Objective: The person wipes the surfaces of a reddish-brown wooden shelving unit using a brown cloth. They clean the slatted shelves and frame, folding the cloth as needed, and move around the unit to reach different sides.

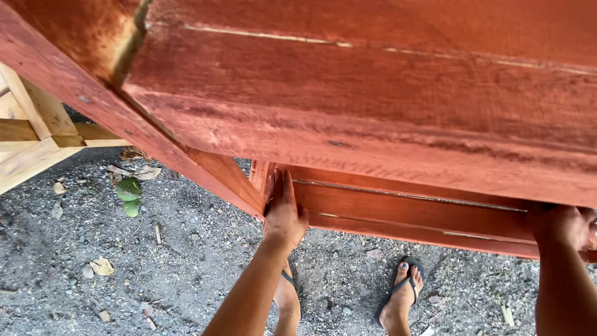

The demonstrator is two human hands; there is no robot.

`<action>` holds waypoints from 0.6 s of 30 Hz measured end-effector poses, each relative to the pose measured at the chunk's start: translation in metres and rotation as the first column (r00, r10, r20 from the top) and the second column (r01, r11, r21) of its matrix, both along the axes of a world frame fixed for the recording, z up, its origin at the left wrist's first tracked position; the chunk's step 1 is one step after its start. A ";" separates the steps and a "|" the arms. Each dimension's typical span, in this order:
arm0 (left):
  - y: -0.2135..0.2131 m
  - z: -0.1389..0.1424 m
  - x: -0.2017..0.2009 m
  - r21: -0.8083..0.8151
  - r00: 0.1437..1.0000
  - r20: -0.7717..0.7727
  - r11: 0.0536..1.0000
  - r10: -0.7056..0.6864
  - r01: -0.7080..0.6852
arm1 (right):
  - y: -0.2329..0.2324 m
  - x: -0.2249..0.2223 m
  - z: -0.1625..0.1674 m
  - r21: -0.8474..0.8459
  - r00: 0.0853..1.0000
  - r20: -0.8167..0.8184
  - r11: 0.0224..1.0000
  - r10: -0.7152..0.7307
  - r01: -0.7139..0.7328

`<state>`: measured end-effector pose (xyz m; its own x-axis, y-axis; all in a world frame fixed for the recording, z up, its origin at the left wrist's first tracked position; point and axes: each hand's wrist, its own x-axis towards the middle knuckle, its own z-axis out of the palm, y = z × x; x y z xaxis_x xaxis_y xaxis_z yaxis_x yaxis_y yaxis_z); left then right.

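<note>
Two hands, left hand (284, 214) flat, right hand (561, 225) gripping red wooden frame (373, 124), planks running left-right

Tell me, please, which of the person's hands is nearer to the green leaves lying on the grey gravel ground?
Left. The left hand presses the red-stained wooden frame just right of the green leaves; the right hand grips its far right edge.
</note>
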<state>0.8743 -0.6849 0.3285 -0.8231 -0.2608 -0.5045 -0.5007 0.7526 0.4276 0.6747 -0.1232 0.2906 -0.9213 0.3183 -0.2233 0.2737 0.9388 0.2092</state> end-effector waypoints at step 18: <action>0.013 0.047 0.017 0.548 0.601 -0.491 0.760 0.630 -0.350 | -0.499 0.185 0.049 -0.463 0.695 0.057 0.635 0.717 -0.618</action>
<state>0.8909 -0.6714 0.3756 -0.7661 -0.6376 -0.0806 -0.2572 0.1892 0.9477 0.8593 -0.6222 0.3398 -0.7545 -0.5223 -0.3974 -0.4668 0.8527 -0.2345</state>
